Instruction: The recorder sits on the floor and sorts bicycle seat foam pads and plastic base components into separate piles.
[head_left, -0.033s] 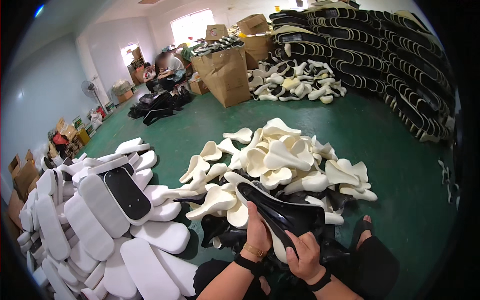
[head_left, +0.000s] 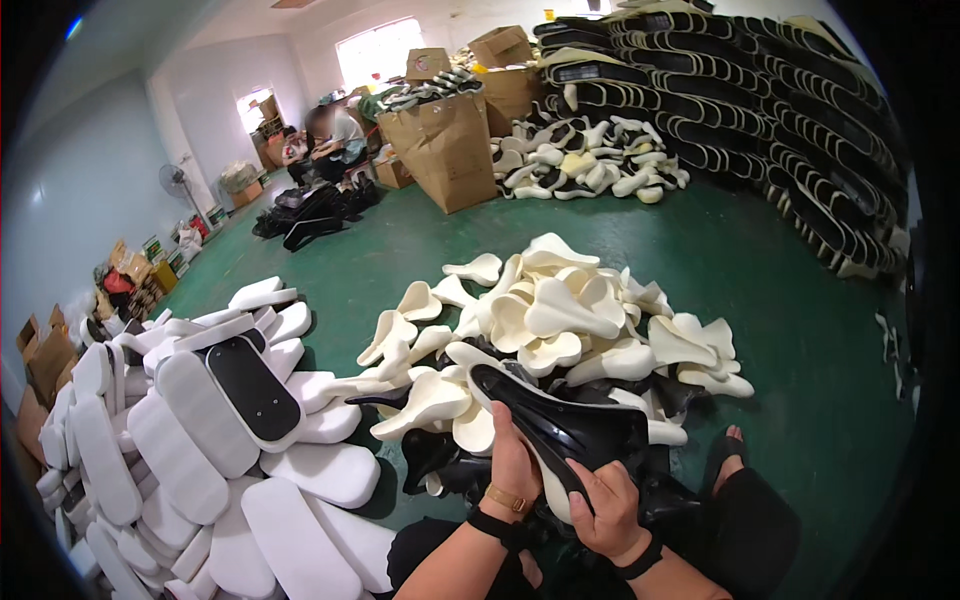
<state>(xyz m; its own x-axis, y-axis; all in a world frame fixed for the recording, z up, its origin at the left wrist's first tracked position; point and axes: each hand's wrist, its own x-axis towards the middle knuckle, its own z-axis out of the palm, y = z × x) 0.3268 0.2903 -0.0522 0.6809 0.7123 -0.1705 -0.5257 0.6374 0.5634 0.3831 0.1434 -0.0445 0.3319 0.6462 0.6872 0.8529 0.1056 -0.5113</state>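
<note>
A bicycle saddle (head_left: 575,425), with a glossy black shell over a cream foam pad, is tilted in front of me between both hands. My left hand (head_left: 514,462) grips its left edge, thumb up along the side. At the near end, my right hand (head_left: 612,512) is wrapped round the rim with the thumb on top. The fingers under the saddle are hidden. Just beyond it lies a heap of cream foam saddle pads (head_left: 570,308). More black shells (head_left: 430,458) rest on the floor beside and beneath the held saddle.
White oblong foam pads (head_left: 175,435) are piled at the left, with a black plate (head_left: 255,388) on one. Tall stacks of black, cream-edged parts (head_left: 720,110) stand at the far right. A large carton (head_left: 440,150) and two seated people (head_left: 335,140) are farther back.
</note>
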